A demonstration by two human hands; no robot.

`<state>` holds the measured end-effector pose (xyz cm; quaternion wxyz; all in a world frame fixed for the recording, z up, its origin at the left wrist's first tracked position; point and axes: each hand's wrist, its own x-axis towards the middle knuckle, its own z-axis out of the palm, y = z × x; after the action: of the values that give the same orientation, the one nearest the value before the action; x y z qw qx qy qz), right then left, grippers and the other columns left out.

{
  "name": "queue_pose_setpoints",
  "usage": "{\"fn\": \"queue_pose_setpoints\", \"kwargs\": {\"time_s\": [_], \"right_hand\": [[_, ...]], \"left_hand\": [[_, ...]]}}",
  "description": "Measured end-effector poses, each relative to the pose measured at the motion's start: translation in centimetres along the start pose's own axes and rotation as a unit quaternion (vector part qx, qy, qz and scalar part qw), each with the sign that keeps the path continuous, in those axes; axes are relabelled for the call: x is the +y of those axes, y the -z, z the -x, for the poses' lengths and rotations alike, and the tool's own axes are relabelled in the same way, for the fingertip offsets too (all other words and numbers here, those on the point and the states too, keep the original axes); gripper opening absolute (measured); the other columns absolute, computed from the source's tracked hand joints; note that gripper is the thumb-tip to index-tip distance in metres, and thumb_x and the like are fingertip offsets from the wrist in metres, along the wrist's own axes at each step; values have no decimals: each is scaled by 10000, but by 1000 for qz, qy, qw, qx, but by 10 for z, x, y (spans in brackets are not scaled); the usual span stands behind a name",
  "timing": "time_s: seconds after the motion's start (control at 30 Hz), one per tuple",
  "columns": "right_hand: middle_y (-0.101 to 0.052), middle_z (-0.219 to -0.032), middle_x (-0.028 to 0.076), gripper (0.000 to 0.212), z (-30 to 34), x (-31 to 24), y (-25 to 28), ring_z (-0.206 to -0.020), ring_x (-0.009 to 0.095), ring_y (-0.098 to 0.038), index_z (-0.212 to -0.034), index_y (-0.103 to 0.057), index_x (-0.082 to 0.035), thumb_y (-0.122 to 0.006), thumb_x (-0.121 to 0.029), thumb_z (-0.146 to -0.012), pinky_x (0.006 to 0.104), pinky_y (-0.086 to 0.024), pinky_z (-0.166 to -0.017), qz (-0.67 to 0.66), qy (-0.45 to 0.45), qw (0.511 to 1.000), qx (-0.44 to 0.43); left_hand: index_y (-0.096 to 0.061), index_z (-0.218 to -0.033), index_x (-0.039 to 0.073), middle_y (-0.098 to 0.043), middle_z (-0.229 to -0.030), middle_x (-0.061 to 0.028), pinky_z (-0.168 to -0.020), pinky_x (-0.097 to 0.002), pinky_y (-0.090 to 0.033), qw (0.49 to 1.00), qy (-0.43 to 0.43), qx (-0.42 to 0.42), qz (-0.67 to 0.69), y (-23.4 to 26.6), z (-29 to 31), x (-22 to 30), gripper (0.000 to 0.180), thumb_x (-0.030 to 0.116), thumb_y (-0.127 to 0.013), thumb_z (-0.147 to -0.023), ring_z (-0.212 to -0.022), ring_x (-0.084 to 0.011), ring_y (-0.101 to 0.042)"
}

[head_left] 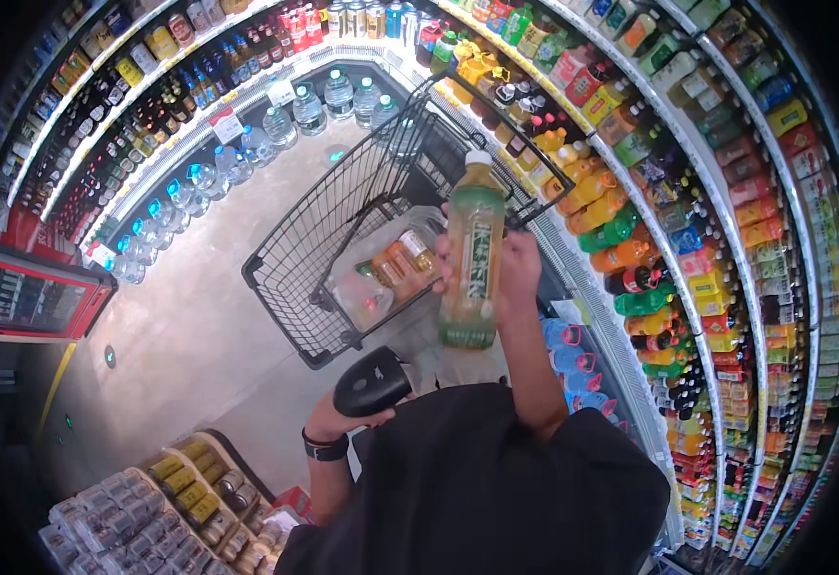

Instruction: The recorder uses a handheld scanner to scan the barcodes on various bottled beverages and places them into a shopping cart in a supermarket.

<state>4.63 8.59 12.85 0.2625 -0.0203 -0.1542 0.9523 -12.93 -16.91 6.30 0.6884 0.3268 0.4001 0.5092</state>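
Note:
A large plastic bottle of drink (472, 278), white-capped with a green label, stands nearly upright in my right hand (518, 273). My fingers wrap round its sides, with fingertips showing at its left edge. Lower and to the left, my left hand (341, 418) is closed on a black handheld barcode scanner (372, 382); its rounded head covers part of the fingers. Just beyond both hands is a dark wire shopping cart (429, 158). Inside it lies a clear plastic bag (350, 290) with several orange and yellow drink containers (396, 266).
Curved drink shelves (630, 172) rise along the right and far sides. Large water bottles (309, 110) line the floor by the far shelf. A red-framed cooler (93, 297) stands at the left. Stacked cans (117, 517) fill a display at lower left.

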Motion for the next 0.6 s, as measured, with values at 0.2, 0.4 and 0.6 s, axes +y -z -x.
{"fn": "queue_pose_setpoints", "kwargs": {"time_s": [0.2,0.4,0.6], "right_hand": [[-526,-1228,234,756,61,-19,22,-985,331,-624,-1398,-370,93,-488,-454,-890,495,-558,-844,49,44,995,-79],[-536,-1128,170,740,125,-63,35,-1006,252,-564,-1367,-436,51,-516,-513,-896,417,-538,-893,3,136,991,2],[-570,-1030,145,806,169,-125,46,-1050,307,-562,-1415,-396,21,-566,-540,-863,541,-267,-1153,7,228,974,-1]], "left_hand": [[-450,-1366,3,-681,-1092,-145,-833,-357,-527,990,-84,-112,-28,-46,-50,18,673,13,-794,-788,-949,-188,-649],[-519,-1312,-5,-692,-1105,-84,-897,-298,-491,975,-16,-130,-180,-120,-141,37,669,108,-856,-745,-996,-148,-642],[-531,-1305,-11,-678,-1120,-86,-873,-300,-497,954,45,-259,-147,-178,-217,17,687,150,-873,-730,-980,-142,-631]]}}
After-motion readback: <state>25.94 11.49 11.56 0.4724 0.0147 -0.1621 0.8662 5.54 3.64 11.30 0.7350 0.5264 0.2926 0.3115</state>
